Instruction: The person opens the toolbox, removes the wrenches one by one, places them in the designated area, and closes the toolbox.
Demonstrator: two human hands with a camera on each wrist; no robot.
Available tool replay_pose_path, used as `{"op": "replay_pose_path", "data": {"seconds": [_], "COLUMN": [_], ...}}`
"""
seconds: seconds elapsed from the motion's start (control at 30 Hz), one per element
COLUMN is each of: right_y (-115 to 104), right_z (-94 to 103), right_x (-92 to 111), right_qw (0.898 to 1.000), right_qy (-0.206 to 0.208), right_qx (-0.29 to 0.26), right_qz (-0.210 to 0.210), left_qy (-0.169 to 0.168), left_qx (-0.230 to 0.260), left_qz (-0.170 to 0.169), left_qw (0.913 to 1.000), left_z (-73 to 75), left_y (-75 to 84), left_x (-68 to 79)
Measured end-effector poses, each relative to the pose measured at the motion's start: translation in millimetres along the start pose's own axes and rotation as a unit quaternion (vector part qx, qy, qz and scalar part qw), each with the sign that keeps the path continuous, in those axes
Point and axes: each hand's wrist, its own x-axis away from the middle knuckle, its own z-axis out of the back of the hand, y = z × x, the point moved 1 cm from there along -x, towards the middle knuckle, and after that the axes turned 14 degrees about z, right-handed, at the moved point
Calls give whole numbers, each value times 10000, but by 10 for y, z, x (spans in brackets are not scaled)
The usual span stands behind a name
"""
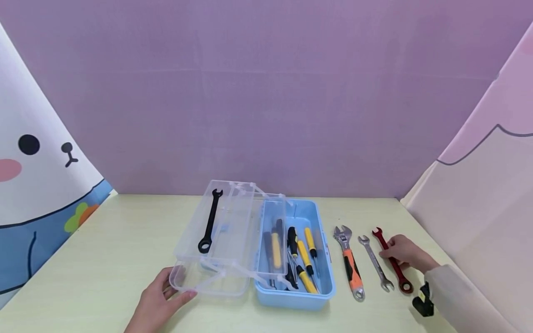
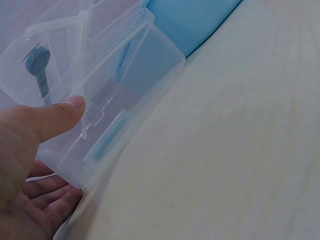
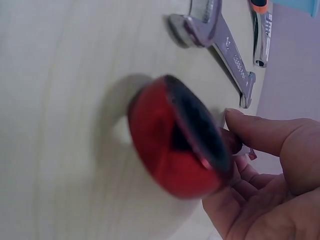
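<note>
At the right, my right hand [image 1: 404, 252] pinches a red combination wrench [image 1: 393, 263] by its shaft; in the right wrist view its ring end [image 3: 170, 140] faces the camera, close over the table. Beside it lies a silver double open-end wrench [image 1: 376, 263], then an adjustable wrench [image 1: 350, 263] with an orange and black handle. My left hand [image 1: 160, 293] holds the near left corner of the clear toolbox lid [image 1: 187, 277], thumb in front and fingers behind. The lid is swung out left of the blue toolbox [image 1: 291, 301]. A black combination wrench [image 1: 211, 222] lies in the clear tray [image 1: 237, 231].
Several yellow-and-black screwdrivers [image 1: 303, 254] and other tools lie inside the blue toolbox, partly behind the clear plastic. A purple backdrop [image 1: 266, 101] closes off the table's [image 1: 104, 268] far edge, with printed cloths [image 1: 50, 194] on both sides.
</note>
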Motion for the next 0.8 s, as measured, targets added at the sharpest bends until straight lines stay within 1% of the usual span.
{"op": "replay_pose_path", "data": {"seconds": [0.3,0.57,0.8], "right_y": [13,-16,-28], "right_z": [-25,-38,-35], "right_x": [-15,2,6], "right_qw": [9999,9998,9994], "right_qy": [49,113,159], "right_qx": [56,46,116], "right_qz": [-108,-149,-287], "left_qy": [31,-10,-27], "left_qx": [69,8,-40], "left_qz": [-74,3,23], "left_qw": [9999,10000,10000], "left_z": [-5,0,2], "left_y": [-28,-31,-23], "left_x": [-13,-16,-19]}}
